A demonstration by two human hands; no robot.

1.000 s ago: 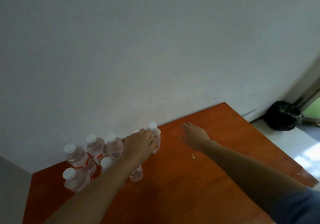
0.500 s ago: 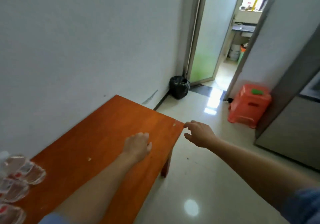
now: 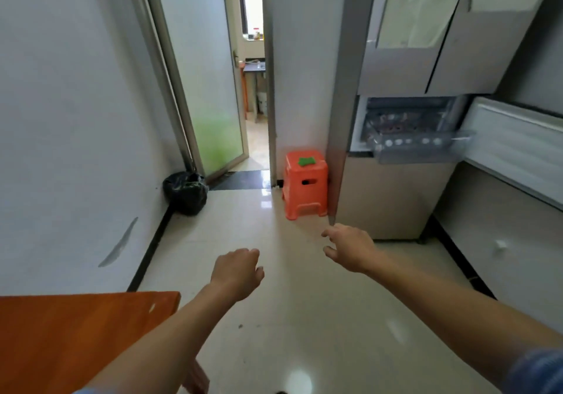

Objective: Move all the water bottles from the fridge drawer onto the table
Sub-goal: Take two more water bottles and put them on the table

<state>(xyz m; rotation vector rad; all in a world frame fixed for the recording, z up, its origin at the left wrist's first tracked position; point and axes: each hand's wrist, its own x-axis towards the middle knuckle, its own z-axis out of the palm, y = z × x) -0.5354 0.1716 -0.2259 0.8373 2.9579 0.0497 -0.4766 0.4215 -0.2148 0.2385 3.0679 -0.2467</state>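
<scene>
The fridge (image 3: 396,198) stands at the right with its door (image 3: 515,146) swung open and a clear drawer (image 3: 417,149) pulled out. Several white bottle caps (image 3: 408,142) show in a row inside the drawer. My left hand (image 3: 237,273) hangs over the floor with loosely curled fingers, holding nothing. My right hand (image 3: 350,249) reaches ahead toward the fridge, fingers relaxed and empty. A corner of the orange table (image 3: 76,332) shows at the lower left; the bottles set on it are out of view.
An orange plastic stool (image 3: 304,184) with a green patch on top stands beside the fridge. A black bag (image 3: 185,192) sits against the left wall by a glass door (image 3: 210,88). Glossy tiled floor (image 3: 274,317) lies between table and fridge.
The view has swung from the table and its bottles toward the fridge. My left hand has let go of a bottle on the table, and both hands now hang over the floor.
</scene>
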